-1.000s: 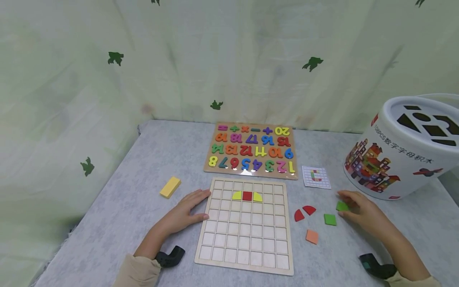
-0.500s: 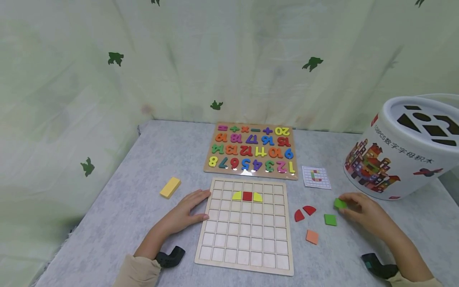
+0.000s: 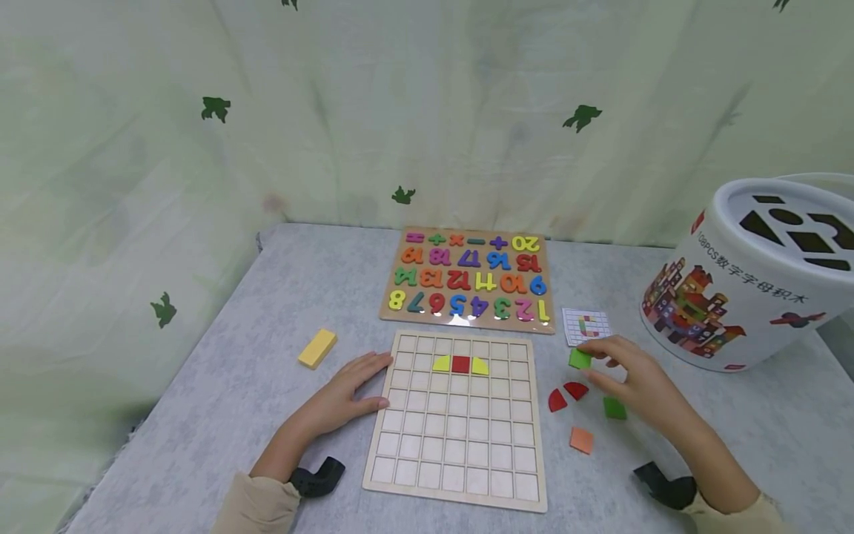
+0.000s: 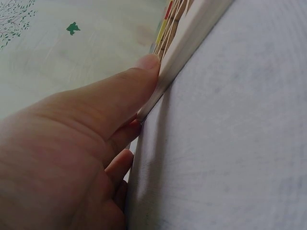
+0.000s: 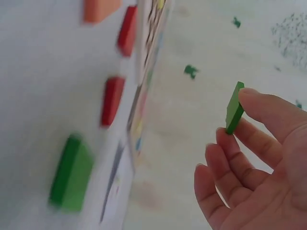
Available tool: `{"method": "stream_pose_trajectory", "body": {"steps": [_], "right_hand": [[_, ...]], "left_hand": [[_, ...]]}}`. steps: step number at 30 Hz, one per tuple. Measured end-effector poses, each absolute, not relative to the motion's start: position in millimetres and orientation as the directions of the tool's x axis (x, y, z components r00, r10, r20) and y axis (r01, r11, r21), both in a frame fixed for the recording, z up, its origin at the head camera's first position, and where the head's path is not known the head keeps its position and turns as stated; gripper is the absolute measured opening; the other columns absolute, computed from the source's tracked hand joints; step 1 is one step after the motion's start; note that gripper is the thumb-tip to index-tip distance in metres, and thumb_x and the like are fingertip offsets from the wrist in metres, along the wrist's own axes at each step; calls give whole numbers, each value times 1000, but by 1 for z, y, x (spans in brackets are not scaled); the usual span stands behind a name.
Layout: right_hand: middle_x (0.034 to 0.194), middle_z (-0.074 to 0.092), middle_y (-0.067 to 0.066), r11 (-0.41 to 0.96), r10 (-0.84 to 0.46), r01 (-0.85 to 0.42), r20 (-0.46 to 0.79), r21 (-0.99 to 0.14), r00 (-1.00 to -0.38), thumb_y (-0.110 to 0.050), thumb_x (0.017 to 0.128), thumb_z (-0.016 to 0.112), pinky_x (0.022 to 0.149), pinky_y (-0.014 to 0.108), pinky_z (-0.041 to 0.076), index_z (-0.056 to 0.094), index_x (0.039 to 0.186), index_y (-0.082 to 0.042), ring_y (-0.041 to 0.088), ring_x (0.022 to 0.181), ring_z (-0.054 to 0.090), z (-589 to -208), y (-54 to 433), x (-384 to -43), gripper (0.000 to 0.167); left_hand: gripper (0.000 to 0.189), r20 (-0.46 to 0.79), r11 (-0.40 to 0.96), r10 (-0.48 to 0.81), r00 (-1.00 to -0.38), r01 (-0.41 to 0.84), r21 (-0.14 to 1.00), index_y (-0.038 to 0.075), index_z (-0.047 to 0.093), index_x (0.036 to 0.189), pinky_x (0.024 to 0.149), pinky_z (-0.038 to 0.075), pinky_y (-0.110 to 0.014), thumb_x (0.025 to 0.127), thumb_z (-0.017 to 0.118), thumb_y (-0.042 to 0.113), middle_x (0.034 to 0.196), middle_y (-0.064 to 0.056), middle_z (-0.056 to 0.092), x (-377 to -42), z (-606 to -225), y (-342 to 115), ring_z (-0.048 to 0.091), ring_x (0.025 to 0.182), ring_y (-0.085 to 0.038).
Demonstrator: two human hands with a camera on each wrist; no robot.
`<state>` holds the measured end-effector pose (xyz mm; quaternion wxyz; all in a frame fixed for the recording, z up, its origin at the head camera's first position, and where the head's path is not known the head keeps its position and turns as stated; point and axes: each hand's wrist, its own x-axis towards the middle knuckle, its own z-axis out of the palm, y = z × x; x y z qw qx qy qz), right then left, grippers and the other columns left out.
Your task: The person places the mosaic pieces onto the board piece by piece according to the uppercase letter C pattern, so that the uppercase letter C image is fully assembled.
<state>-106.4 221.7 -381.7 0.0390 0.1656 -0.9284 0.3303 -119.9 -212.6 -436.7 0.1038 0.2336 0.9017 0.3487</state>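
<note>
My right hand (image 3: 630, 377) pinches a green square tile (image 3: 580, 359) between thumb and fingers, held in the air above the table right of the grid board. The right wrist view shows this same tile (image 5: 234, 109) lifted clear. A wooden grid board (image 3: 454, 450) lies before me, with a red square (image 3: 460, 364) between two yellow quarter-round pieces (image 3: 441, 363) in an upper row. My left hand (image 3: 348, 393) rests with extended fingers against the board's left edge; its thumb (image 4: 120, 93) touches that edge in the left wrist view.
Two red quarter-round pieces (image 3: 557, 400), another green square (image 3: 614, 408) and an orange square (image 3: 581, 440) lie right of the board. Beyond are a pattern card (image 3: 587, 322), a number puzzle (image 3: 467, 270) and a large white bucket (image 3: 740, 289). A yellow block (image 3: 316, 348) lies left.
My right hand has picked up the green tile from the table and carried it leftward, near the pattern card. The left hand has stayed at the board's edge.
</note>
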Motion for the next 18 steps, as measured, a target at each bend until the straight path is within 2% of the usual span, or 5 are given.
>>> {"method": "stream_pose_trajectory", "body": {"steps": [6,12,18], "right_hand": [[106,58,1,621,-370,-487,318,-615,-873,-12,81,68,70,39,49,61,110,-8,21,90,52,-374,185,-117,31],[108,57,-2,524,-424,-534,341,-663,-839,-17,81,68,73,37,48,61,113,-11,19,91,52,-364,142,-128,33],[105,57,-6,410,-482,-577,370,-706,-794,-16,83,67,75,38,48,61,111,-11,19,91,53,-371,105,-139,30]], "left_hand": [[70,-24,643,489,-872,341,686,13,33,140,104,16,-51,82,63,39,143,-5,31,-119,-435,-212,17,133,-29],[71,-35,653,485,-874,336,679,14,33,140,104,16,-51,82,62,41,143,-4,30,-119,-434,-212,16,133,-29],[71,-32,654,489,-872,342,675,13,33,140,104,16,-51,82,62,41,143,-4,30,-119,-434,-212,16,133,-29]]}}
